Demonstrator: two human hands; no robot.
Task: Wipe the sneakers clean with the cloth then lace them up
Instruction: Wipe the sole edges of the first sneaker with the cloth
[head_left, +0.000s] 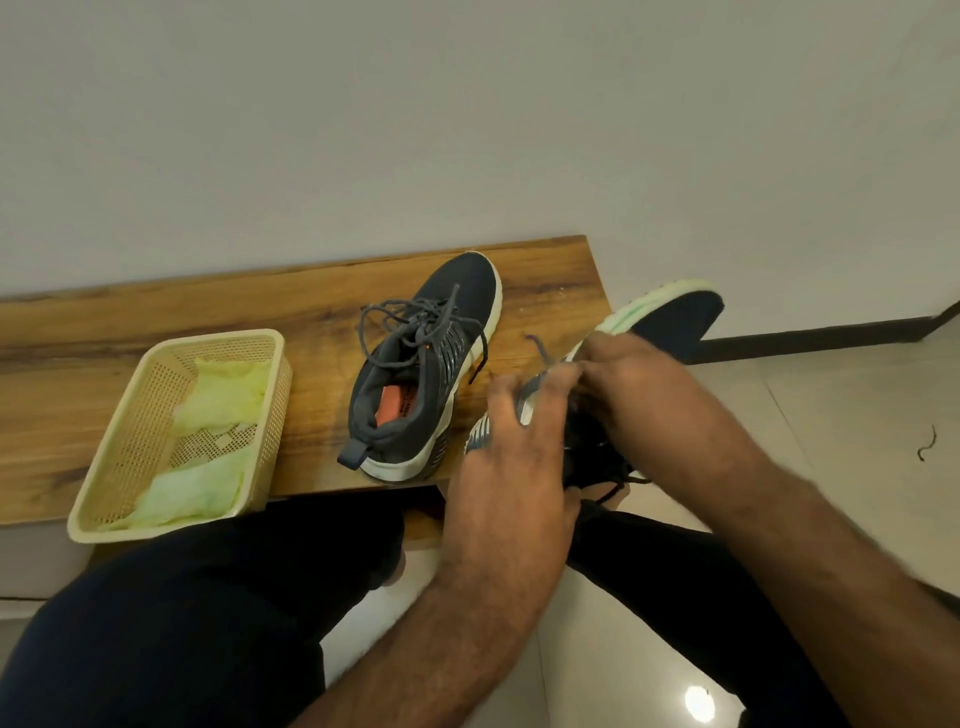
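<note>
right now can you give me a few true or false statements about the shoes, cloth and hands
1. The cloth lies in the basket. True.
2. Both sneakers stand on the bench. False: one sneaker stands there; the other sneaker is held up at the bench's end.
3. The standing sneaker has laces in it. True.
4. The left hand rests in the basket. False: it grips the held sneaker.
5. The right hand hangs idle. False: its fingers work at a lace on the held sneaker.
</note>
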